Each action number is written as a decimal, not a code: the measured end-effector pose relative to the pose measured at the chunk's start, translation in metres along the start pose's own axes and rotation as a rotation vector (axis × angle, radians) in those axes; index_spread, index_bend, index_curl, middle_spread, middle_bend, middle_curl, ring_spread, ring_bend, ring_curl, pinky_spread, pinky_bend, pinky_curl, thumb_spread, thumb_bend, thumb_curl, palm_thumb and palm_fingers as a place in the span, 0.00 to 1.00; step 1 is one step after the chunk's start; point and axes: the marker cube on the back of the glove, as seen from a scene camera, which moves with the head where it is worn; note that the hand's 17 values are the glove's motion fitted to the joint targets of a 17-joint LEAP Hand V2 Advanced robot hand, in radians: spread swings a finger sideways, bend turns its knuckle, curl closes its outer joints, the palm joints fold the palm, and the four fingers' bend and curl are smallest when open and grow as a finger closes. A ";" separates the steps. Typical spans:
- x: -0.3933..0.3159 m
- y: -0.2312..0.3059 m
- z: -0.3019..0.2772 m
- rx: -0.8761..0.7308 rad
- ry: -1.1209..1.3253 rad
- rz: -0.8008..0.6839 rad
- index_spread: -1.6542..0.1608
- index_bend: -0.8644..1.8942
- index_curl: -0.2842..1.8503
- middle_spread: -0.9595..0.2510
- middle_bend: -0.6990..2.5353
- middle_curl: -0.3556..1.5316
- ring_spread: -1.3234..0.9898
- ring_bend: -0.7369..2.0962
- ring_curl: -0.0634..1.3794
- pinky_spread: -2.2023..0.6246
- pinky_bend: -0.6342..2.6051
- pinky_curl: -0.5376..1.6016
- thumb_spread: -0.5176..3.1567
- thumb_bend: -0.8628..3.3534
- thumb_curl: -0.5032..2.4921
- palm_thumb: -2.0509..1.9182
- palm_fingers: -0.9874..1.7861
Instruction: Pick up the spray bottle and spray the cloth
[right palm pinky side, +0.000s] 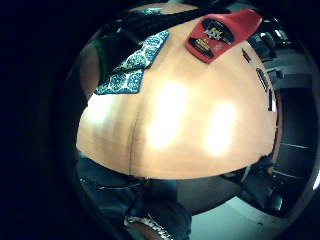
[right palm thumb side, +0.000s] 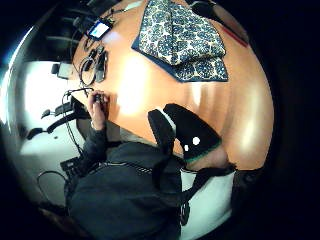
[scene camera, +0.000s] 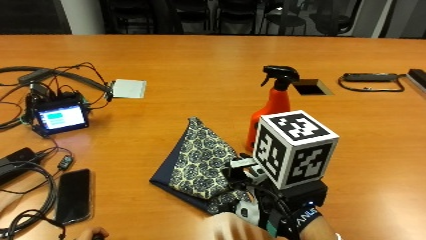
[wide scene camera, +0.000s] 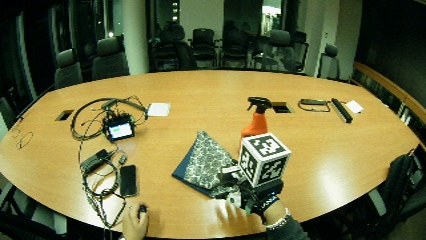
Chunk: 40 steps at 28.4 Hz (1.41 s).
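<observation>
An orange-red spray bottle (scene camera: 271, 112) with a black trigger head stands upright on the wooden table (scene camera: 166, 60). To its left a folded blue and cream patterned cloth (scene camera: 200, 162) lies flat. My gloved right hand (scene camera: 256, 220) hovers near the table's front edge, just in front of the bottle and over the cloth's near corner. Its fingers are relaxed and hold nothing. In the little finger side palm view the bottle (right palm pinky side: 220, 32) and the cloth (right palm pinky side: 132, 65) lie ahead of the palm, apart from it. The thumb side palm view shows the cloth (right palm thumb side: 182, 40) and my black-gloved thumb (right palm thumb side: 187, 135).
A small screen device (scene camera: 60, 117) with cables, a black phone (scene camera: 72, 195) and a white pad (scene camera: 128, 89) lie to the left. The bare left hand (wide scene camera: 135, 220) rests at the front edge. A table cutout (scene camera: 311, 86) and a black cable (scene camera: 369, 80) lie behind the bottle.
</observation>
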 end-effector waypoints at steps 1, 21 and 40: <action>0.000 0.000 -0.001 0.001 0.002 -0.001 0.79 0.40 0.17 0.79 0.27 0.21 0.57 0.35 0.08 0.82 0.33 0.30 0.25 0.26 0.19 0.60 0.53; -0.007 -0.008 -0.003 -0.018 0.018 -0.039 0.69 0.38 0.25 0.78 0.27 0.28 0.57 0.35 0.17 0.87 0.33 0.37 0.43 0.24 0.22 0.63 0.51; 0.022 -0.025 -0.010 0.120 -0.014 0.182 0.69 0.38 0.28 0.78 0.27 0.31 0.57 0.37 0.21 0.87 0.32 0.39 0.45 0.22 0.24 0.64 0.54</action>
